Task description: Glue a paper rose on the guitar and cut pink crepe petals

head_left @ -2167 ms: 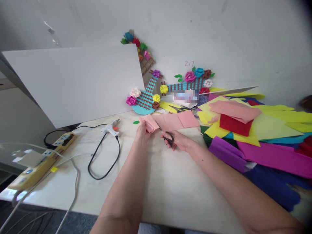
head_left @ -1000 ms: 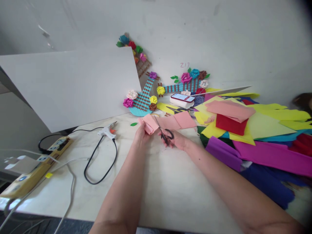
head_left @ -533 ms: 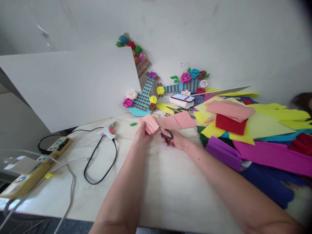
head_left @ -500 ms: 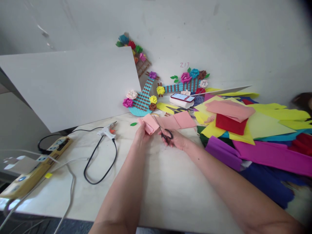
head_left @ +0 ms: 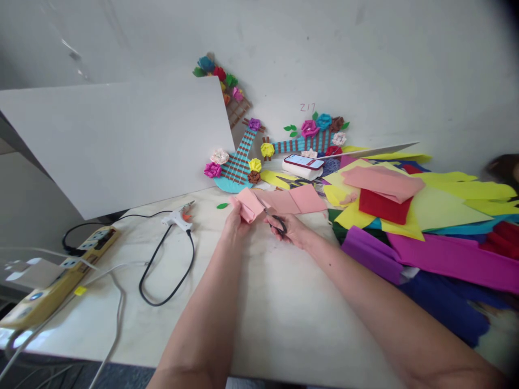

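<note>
My left hand (head_left: 238, 220) grips the folded left end of a long pink paper strip (head_left: 281, 202). Creases divide the strip, and its right part lies on the table. In my right hand (head_left: 292, 231) is a pair of black-handled scissors (head_left: 278, 222), fingers wrapped around the loops. The blades point up and left at the strip, just right of my left hand; paper hides much of them. Behind the strip stands a turquoise guitar-shaped craft (head_left: 235, 172) with brown strips and paper flowers. A small green paper leaf (head_left: 222, 206) lies left of my left hand.
A hot glue gun (head_left: 178, 218) with a looped black cord and a yellow power strip (head_left: 60, 283) occupy the left. Coloured paper sheets (head_left: 438, 256) pile up at right. A phone (head_left: 304, 162) rests on a white block. A large white board (head_left: 121, 146) leans at the back left.
The scissor blades have closed at the pink strip, and the handle loops have come together. Both hands stay in nearly the same place.
</note>
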Action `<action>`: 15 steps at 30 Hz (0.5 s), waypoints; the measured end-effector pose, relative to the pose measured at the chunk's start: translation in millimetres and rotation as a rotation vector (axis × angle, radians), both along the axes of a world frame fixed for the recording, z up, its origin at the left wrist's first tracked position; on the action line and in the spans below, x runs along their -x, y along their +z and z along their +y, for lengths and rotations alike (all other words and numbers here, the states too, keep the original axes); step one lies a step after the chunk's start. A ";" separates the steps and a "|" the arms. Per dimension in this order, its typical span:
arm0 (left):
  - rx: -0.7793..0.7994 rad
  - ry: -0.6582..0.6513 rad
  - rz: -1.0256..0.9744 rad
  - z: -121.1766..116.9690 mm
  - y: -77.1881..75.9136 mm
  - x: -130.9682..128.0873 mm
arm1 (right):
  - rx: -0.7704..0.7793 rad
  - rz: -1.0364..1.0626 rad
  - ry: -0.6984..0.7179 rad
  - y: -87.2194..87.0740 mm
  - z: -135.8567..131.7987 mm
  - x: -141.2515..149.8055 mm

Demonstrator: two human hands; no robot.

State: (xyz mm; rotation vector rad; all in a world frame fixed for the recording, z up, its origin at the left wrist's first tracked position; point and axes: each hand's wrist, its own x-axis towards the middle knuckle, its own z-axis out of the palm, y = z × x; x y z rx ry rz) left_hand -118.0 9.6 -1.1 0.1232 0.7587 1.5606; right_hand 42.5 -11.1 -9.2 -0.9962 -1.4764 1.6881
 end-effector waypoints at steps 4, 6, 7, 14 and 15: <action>-0.017 -0.008 -0.008 -0.6 0.5 -0.8 | -0.008 0.039 0.020 0.4 -0.6 -1.0; -0.029 -0.024 -0.006 -1.1 1.4 -1.5 | -0.023 0.065 0.050 1.5 -1.2 -2.3; -0.034 -0.030 -0.003 -1.3 1.8 -1.7 | -0.032 0.074 0.068 2.3 -1.5 -3.0; -0.070 -0.072 0.022 -2.6 0.8 -2.6 | -0.022 0.051 0.085 6.6 -1.0 -5.6; -0.081 -0.081 0.022 -2.7 0.3 -2.9 | -0.024 0.051 0.083 6.8 -0.7 -5.3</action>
